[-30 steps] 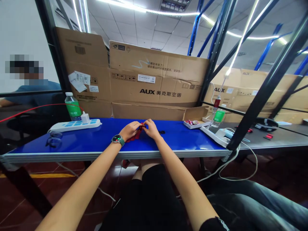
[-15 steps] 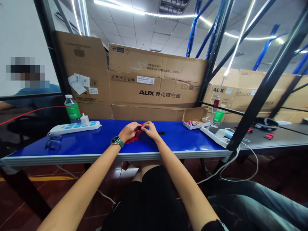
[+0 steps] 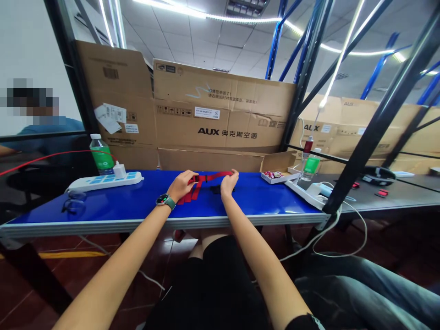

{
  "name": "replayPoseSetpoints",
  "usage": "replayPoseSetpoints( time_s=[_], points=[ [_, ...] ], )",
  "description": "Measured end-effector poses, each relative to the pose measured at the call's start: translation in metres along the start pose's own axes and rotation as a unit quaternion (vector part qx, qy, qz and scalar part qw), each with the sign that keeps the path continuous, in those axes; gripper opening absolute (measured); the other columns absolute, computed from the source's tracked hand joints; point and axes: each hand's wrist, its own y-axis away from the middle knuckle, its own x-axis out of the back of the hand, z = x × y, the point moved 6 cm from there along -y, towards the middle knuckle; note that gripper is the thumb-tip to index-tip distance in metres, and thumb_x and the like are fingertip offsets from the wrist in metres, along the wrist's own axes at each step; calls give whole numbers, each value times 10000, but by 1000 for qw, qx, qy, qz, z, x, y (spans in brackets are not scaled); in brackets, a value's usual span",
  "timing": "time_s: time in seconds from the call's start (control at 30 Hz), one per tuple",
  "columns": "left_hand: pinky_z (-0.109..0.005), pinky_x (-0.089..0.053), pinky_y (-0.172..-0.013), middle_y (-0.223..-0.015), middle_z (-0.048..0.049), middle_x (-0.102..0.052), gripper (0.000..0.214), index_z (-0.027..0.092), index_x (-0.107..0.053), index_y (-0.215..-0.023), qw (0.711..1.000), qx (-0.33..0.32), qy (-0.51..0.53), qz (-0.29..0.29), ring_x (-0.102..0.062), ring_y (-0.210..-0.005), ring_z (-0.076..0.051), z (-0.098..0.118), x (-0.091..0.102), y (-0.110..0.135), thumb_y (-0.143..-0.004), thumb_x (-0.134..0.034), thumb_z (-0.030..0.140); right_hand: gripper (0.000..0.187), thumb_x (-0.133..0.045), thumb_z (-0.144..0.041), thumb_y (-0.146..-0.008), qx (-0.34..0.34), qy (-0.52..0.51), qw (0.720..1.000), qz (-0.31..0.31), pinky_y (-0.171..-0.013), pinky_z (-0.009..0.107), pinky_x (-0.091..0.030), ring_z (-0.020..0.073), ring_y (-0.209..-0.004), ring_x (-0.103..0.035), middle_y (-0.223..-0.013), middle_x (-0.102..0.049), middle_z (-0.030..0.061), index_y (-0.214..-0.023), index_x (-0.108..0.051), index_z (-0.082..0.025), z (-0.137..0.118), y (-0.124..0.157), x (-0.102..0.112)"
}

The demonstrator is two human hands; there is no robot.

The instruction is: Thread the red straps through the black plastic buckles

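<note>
A red strap (image 3: 217, 175) with a small black buckle (image 3: 203, 178) stretches between my two hands above the blue tabletop (image 3: 151, 195). My left hand (image 3: 183, 184), with a watch on its wrist, is closed on the strap at the buckle end. More red strap hangs in folds below those fingers down to the table. My right hand (image 3: 229, 182) pinches the strap's other end between thumb and fingers. Beneath the stretched part lies a small black piece (image 3: 215, 189), partly hidden by my right hand.
On the left are a power strip (image 3: 103, 182) with a white plug, eyeglasses (image 3: 74, 203) and a bottle (image 3: 101, 155). An open small box (image 3: 275, 178) with small items stands right, near another bottle (image 3: 312, 164) and cables. Cardboard (image 3: 220, 128) walls the back. A person's leg (image 3: 360, 284) is at lower right.
My right hand has moved right, away from my left, drawing the strap out taut between them. My left hand has shifted slightly left, still holding the strap.
</note>
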Motion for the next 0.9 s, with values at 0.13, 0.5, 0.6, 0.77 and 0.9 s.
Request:
replayPoseSetpoints(
  time_s=[0.13, 0.5, 0.6, 0.77, 0.9],
  points=[
    [-410, -523, -933, -1090, -107, -672, 280, 187, -635, -1202, 1000, 2, -13, 2, -646, -1027, -251, 1, 0, -1, -928, -648, 245, 596, -393, -105, -801, 76, 208, 975, 32, -1043, 474, -383, 306, -1255, -459, -1371, -453, 196, -1392, -431, -171, -26, 9, 14],
    [-391, -533, -940, -1120, -99, -717, 365, 205, -657, -1265, 997, 53, 50, -23, -674, -1037, -245, -16, -11, 2, -905, -655, 271, 364, -585, -269, -961, 282, 279, 835, -383, -1006, 371, -386, 232, -1139, -583, -1205, -682, 78, -1325, -587, -254, -20, 48, -60],
    [-406, -532, -969, -1180, -110, -710, 413, 211, -632, -1312, 996, 47, 51, -63, -677, -1066, -251, -13, -19, 4, -908, -654, 294, 346, -617, -251, -953, 281, 298, 833, -372, -990, 340, -401, 227, -1117, -593, -1160, -686, 77, -1298, -623, -254, -18, 40, -55],
    [-405, -544, -955, -1156, -110, -717, 345, 195, -641, -1235, 996, 52, 43, -50, -687, -1047, -252, -5, -17, 2, -915, -645, 322, 336, -609, -257, -964, 295, 330, 819, -366, -968, 352, -392, 237, -1120, -581, -1154, -672, 89, -1300, -620, -246, -17, 41, -56],
    [-364, -572, -879, -1043, -82, -742, 190, 196, -678, -1077, 995, 70, 65, -40, -712, -935, -218, -6, -17, 1, -936, -566, 256, 330, -616, -294, -959, 335, 364, 793, -356, -979, 403, -356, 268, -1139, -551, -1202, -653, 110, -1285, -614, -243, -24, 50, -57]
  ],
)
